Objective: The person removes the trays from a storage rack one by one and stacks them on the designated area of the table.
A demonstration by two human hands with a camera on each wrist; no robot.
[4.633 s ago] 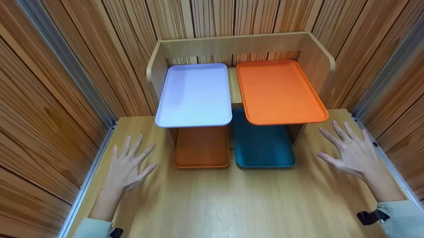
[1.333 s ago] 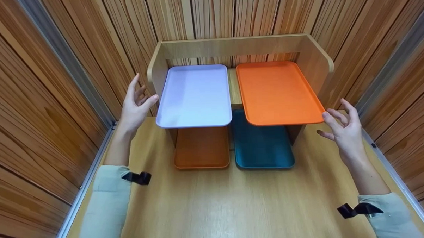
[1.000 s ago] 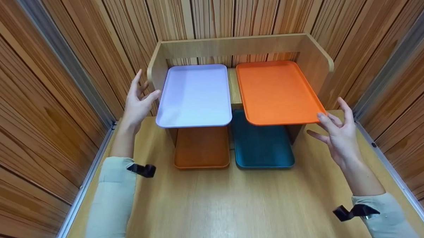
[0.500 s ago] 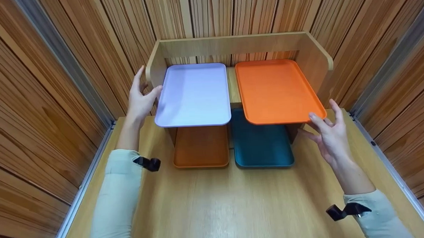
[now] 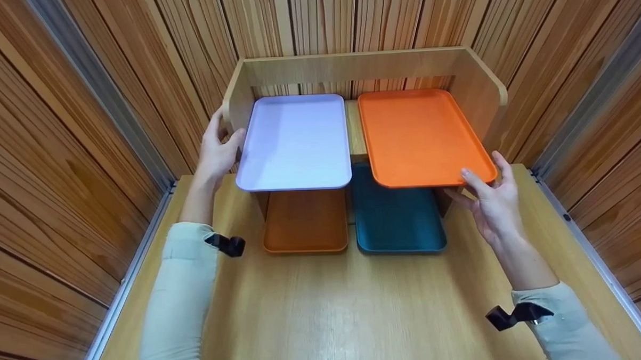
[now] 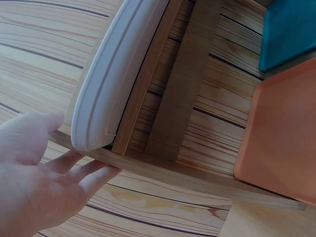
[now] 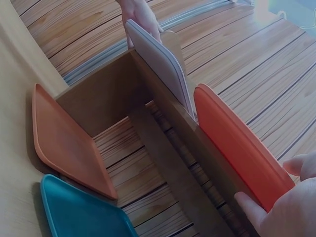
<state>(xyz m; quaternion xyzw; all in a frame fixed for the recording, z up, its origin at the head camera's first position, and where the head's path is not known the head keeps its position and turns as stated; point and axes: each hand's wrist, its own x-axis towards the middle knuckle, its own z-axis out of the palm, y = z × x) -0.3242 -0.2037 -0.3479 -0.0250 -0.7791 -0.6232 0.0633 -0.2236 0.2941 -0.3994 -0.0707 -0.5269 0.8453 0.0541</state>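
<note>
My left hand (image 5: pixel 216 151) is at the left side panel (image 5: pixel 234 100) of a wooden two-tier shelf, fingers along its outer face. Its thumb is close to the edge of a lavender tray (image 5: pixel 298 143) on the upper tier; the left wrist view shows a small gap there. My right hand (image 5: pixel 494 206) is at the front right corner of an orange tray (image 5: pixel 425 139), also on top. Thumb and fingers lie spread on either side of that corner; whether they press on it is hard to tell.
On the lower tier lie a brown tray (image 5: pixel 305 223) and a teal tray (image 5: pixel 399 214), side by side. The shelf stands at the back of a wooden table (image 5: pixel 325 307), between wood-panelled walls (image 5: pixel 58 157) with metal edge strips.
From resting spread over the table, both hands have risen to the shelf. In the last second the right hand has moved left to the orange tray's corner, the left up to the panel. Trays stay put.
</note>
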